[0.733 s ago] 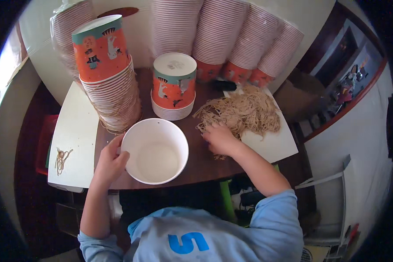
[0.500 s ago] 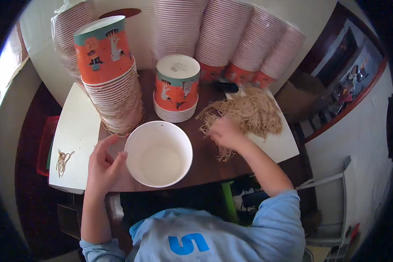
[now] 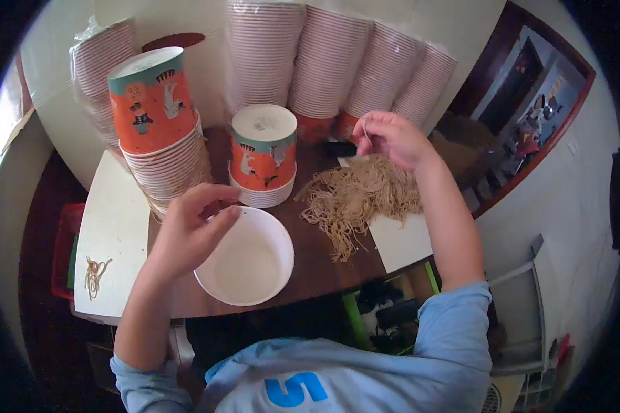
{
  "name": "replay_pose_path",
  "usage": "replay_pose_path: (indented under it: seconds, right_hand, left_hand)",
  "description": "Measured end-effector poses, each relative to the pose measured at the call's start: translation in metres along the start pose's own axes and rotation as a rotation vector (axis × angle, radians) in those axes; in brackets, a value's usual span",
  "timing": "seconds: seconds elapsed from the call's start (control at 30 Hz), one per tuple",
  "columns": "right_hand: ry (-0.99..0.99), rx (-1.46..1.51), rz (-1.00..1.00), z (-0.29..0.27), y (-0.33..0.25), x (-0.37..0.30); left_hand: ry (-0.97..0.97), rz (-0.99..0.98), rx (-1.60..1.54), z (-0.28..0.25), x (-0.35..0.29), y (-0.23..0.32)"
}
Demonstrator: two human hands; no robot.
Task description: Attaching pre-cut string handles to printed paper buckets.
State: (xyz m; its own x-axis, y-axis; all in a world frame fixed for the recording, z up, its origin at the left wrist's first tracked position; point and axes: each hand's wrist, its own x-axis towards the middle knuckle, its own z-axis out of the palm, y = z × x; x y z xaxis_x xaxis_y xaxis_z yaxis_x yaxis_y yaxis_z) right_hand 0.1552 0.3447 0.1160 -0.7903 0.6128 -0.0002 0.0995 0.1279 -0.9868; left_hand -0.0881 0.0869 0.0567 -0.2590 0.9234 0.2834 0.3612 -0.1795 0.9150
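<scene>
A white paper bucket (image 3: pixel 248 272) stands mouth up near the front of the table. My left hand (image 3: pixel 196 227) is over its left rim, thumb and fingers apart, with nothing seen between them. Farther right, my right hand (image 3: pixel 396 141) is raised above a tangled heap of tan strings (image 3: pixel 358 196), fingertips pinched on a thin strand of string (image 3: pixel 366 133). Beyond the white bucket, an orange and green printed paper bucket (image 3: pixel 263 158) sits upside down on a short stack. A taller stack of upturned buckets (image 3: pixel 165 162) rises at the left, with strings hanging about its rims.
Plastic-wrapped stacks of paper buckets (image 3: pixel 265 62) line the back wall, with another wrapped stack (image 3: pixel 103 76) at far left. A small bunch of string (image 3: pixel 96 277) lies on the table's white left end (image 3: pixel 114 234). A doorway (image 3: pixel 530 103) opens at the right.
My right hand has risen from the string heap and moved right and away from me, bringing up a strand. My left hand has shifted right, over the bucket's rim.
</scene>
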Motion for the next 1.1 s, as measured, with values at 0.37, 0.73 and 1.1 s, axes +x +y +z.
replay_pose_path:
  seconds: [0.37, 0.73, 1.1]
  right_hand:
    - [0.031, -0.642, -0.447, 0.111, -0.046, -0.023]
    - [-0.062, -0.29, -0.245, 0.123, -0.027, -0.009]
    - [-0.069, -0.342, -0.15, 0.122, -0.016, -0.016]
  left_hand:
    - [-0.261, -0.087, -0.716, 0.051, 0.03, 0.022]
    - [-0.384, -0.215, -1.023, 0.019, 0.009, 0.003]
    - [-0.4, -0.416, -0.972, 0.018, -0.01, 0.0]
